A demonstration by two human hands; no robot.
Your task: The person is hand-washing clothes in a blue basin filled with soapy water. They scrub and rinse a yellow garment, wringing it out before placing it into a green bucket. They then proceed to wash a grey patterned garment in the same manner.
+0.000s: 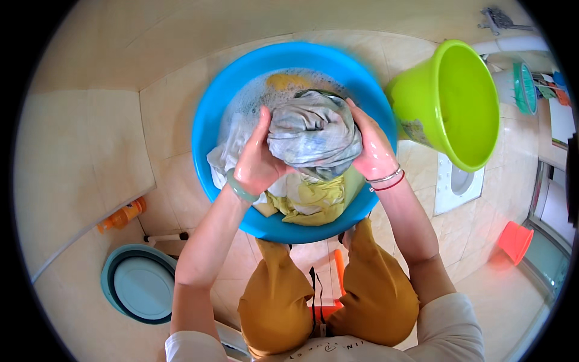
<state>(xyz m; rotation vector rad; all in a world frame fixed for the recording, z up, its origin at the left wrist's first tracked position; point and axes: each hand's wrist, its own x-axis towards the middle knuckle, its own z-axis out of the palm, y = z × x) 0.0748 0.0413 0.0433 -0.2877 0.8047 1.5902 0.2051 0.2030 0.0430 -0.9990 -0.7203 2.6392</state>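
Between my two hands, above a large blue basin (208, 120), is a bunched-up wet grey garment (316, 130) with faint coloured patches. My left hand (256, 157) presses on its left side, thumb up, and wears a green bangle. Against its right side rests my right hand (374, 148), with a silver bracelet and a red cord at the wrist. Soapy water (259, 90) with foam fills the basin's far part. A yellow cloth (316, 202) lies at the near side, white cloth (232, 148) at the left, and an orange-yellow piece (287, 81) floats at the far side.
A lime-green bucket (443, 102) leans beside the basin's right, by a white squat toilet (446, 192). A red bucket (515, 242) stands farther right. At left are a grey-green folding basin (143, 289) and an orange bottle (122, 214). A tap (499, 21) is at the far right.
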